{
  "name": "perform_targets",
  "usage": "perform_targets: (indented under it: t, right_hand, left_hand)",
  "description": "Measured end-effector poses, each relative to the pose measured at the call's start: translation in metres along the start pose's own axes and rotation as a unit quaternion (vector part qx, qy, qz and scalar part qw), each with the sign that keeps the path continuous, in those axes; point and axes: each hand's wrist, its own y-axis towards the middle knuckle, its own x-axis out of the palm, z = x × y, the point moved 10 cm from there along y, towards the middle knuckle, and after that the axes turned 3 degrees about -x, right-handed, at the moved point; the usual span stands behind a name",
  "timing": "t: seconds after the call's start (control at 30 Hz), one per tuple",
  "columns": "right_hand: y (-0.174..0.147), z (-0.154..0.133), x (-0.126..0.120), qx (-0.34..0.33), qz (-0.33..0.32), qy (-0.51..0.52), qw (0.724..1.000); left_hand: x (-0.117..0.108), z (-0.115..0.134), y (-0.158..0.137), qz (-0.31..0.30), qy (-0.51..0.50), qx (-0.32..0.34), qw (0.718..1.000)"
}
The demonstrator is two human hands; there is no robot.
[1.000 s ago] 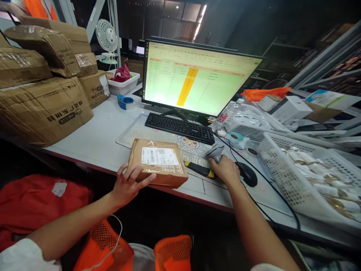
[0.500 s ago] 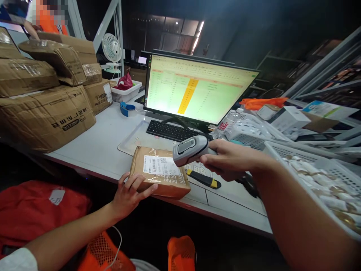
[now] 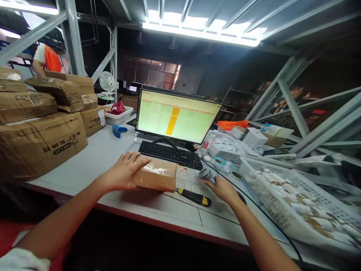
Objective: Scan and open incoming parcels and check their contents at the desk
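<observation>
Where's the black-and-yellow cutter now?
In the head view, the cutter lies below centre, right of the small carton and left of the right hand.

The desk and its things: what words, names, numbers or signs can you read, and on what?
Nothing reads clearly.
Held box: no readable text.
Big box: dark lettering and logo, too blurred.
White label on a box behind: too small.
Screen: table entries, too small.
Bottle: red print, too blurred.
Mat: outlined characters, too blurred.

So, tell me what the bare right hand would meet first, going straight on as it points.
Beyond the grey plastic scanner in its grip, the bare right hand would probably meet the long black keyboard first, though depth is unclear.
</observation>
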Motion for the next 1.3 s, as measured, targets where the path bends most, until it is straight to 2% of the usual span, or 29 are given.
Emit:
perform_targets:
  t: [0.1, 0.2, 0.3, 0.4, 0.47, 0.6, 0.7, 0.83, 1.03, 1.2, 1.3]
  right_hand:
    - [-0.010, 0.024, 0.022, 0.073, 0.000, -0.024, 0.997]
    - [-0.017, 0.024, 0.029, 0.063, -0.025, -0.028, 0.997]
    - [-0.010, 0.020, 0.019, 0.048, -0.053, -0.027, 0.997]
    - [0.017, 0.009, -0.015, 0.042, 0.016, -0.017, 0.999]
    - [0.041, -0.015, -0.027, -0.002, 0.054, -0.008, 0.999]
    - [0.083, -0.076, -0.008, -0.102, 0.023, 0.002, 0.994]
    - [0.100, -0.100, 0.011, -0.116, 0.013, -0.008, 0.993]
    - [0.109, -0.109, 0.024, -0.112, -0.002, -0.025, 0.993]
    - [0.111, -0.119, 0.020, -0.121, 0.018, -0.038, 0.992]
    - [0.113, -0.130, 0.021, -0.124, -0.012, -0.034, 0.992]
    - [0.100, -0.136, 0.015, -0.131, -0.028, -0.023, 0.991]
  left_hand:
    - [0.011, -0.034, 0.038, -0.103, -0.053, -0.057, 0.992]
    - [0.023, -0.058, 0.056, -0.148, -0.087, -0.095, 0.981]
    - [0.028, -0.069, 0.064, -0.143, -0.095, -0.108, 0.979]
    - [0.029, -0.070, 0.066, -0.134, -0.084, -0.103, 0.982]
    - [0.029, -0.070, 0.067, -0.131, -0.081, -0.103, 0.983]
    - [0.030, -0.073, 0.066, -0.125, -0.086, -0.109, 0.982]
    - [0.027, -0.071, 0.063, -0.105, -0.081, -0.099, 0.986]
    - [0.026, -0.069, 0.060, -0.103, -0.080, -0.104, 0.986]
    - [0.031, -0.067, 0.062, -0.120, -0.097, -0.111, 0.982]
    - [0.027, -0.066, 0.063, -0.100, -0.088, -0.098, 0.986]
    - [0.026, -0.067, 0.061, -0.100, -0.091, -0.100, 0.986]
